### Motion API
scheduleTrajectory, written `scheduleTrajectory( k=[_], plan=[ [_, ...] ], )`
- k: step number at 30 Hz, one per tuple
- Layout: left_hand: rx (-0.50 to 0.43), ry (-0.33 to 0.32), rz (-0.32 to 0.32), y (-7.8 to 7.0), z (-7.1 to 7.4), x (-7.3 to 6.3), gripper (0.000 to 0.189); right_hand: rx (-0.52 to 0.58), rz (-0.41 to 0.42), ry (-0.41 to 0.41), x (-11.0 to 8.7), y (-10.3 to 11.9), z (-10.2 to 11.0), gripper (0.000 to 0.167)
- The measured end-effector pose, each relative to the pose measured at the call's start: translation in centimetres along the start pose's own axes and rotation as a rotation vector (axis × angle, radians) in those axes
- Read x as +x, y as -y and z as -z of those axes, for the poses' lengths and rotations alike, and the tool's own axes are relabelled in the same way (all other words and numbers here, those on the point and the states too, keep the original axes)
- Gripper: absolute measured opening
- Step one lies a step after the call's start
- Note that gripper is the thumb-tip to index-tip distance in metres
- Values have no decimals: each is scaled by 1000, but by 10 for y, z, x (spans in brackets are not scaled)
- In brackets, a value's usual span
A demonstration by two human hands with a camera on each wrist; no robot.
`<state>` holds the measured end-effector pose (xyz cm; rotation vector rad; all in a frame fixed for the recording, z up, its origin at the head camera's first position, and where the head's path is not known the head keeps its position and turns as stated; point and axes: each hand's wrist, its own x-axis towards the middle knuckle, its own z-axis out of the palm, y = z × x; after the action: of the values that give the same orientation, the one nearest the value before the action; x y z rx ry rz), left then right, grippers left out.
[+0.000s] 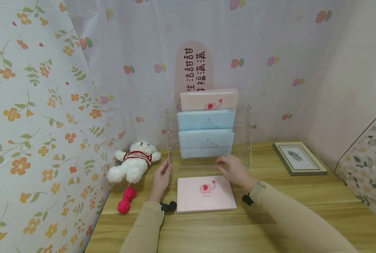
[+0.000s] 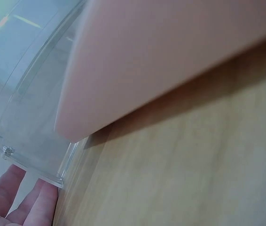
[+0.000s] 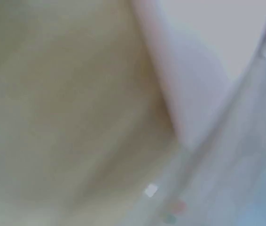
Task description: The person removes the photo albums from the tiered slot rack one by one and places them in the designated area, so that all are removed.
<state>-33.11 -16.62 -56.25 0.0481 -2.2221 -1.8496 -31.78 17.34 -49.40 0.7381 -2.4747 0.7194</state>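
Observation:
A clear acrylic rack [image 1: 249, 140] stands at the back of the table. My left hand [image 1: 161, 177] grips its lower left side panel; the left wrist view shows fingers [image 2: 41, 202] behind the panel's edge. A pink booklet [image 1: 191, 202] with a red elephant lies flat before the rack. My right hand [image 1: 233, 171] is over the booklet's far right corner, in front of the rack's lowest tier. Its fingers are bent loosely, with nothing seen between them. Higher tiers bear two blue whale booklets [image 1: 191, 121] and, on top, another pink elephant booklet [image 1: 192, 102].
At the left lies a white plush bear [image 1: 132, 170] in a striped sweater, with a skein of pink-red yarn [image 1: 126, 200] before it. A framed leaf picture [image 1: 298, 158] lies at the right by the wall. Floral cloth [image 1: 137, 70] covers the wall behind the rack.

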Motion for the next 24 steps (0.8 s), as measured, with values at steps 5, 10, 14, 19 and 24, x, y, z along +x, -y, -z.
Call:
scheduleTrajectory(
  k=[5,10,14,19,24],
  plan=[
    [1,-2,-3,1,-1,0,46,22,-12,-246,23,-3,33,21],
    [2,-15,7,1,-2,0,46,58,-183,-237,50,-7,70,43],
    [3,-7,16,1,-1,0,47,64,-318,-92,62,-10,85,65],
    [-2,-4,25,0,1,-1,46,66,-382,41,72,-12,83,77],
    [-9,-3,8,0,0,0,46,79,-353,95,83,-6,75,78]
  ],
)
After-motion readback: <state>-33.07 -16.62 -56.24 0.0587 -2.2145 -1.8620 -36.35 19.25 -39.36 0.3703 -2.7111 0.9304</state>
